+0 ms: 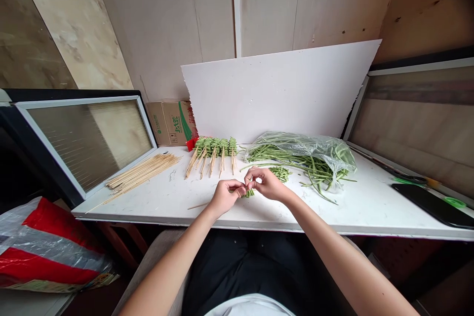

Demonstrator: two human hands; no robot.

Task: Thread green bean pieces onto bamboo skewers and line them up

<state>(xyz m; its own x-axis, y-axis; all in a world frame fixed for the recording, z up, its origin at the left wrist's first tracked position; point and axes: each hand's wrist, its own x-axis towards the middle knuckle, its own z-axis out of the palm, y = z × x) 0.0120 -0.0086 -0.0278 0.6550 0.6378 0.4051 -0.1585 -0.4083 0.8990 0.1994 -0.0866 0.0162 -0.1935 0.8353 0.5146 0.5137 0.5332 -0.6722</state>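
My left hand [225, 196] and my right hand [265, 183] meet over the middle of the white table [363, 207]. Both are closed in a pinch. The left hand grips a thin bamboo skewer [198, 205] whose bare end points left over the table. Between the two hands sits a small coil of green bean [249, 192], pinched by my right fingers against the skewer. A little bundle of cut green beans [280, 173] lies just behind my right hand.
Finished bean skewers [215, 150] lie in a row at the back. Loose bare skewers [142, 172] fan out on the left. A plastic bag of long beans [311, 155] lies right of centre. A black phone [431, 203] rests far right. A cardboard box [172, 122] stands behind.
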